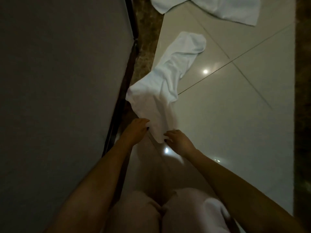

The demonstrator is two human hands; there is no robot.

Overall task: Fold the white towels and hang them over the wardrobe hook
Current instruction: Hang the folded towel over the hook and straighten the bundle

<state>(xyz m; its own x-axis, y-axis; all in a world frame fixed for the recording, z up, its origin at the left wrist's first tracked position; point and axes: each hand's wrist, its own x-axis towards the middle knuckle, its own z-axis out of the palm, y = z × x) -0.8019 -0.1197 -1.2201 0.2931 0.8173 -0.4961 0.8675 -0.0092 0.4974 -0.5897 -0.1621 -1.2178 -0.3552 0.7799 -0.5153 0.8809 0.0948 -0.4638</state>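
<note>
A long white towel [168,76] lies crumpled lengthwise on the glossy tiled floor, its near end raised toward me. My left hand [134,130] pinches that near end at its left corner. My right hand [176,140] touches the lower right corner, fingers curled at the edge; whether it grips the cloth is unclear. A second white towel [218,9] lies spread flat on the floor at the top of the view, partly cut off. No hook is in sight.
A tall grey wardrobe panel [58,98] with a dark edge strip fills the left side. A dark marbled floor border [146,39] runs along it, and another borders the far right. My knees in pale clothing [159,214] sit at the bottom.
</note>
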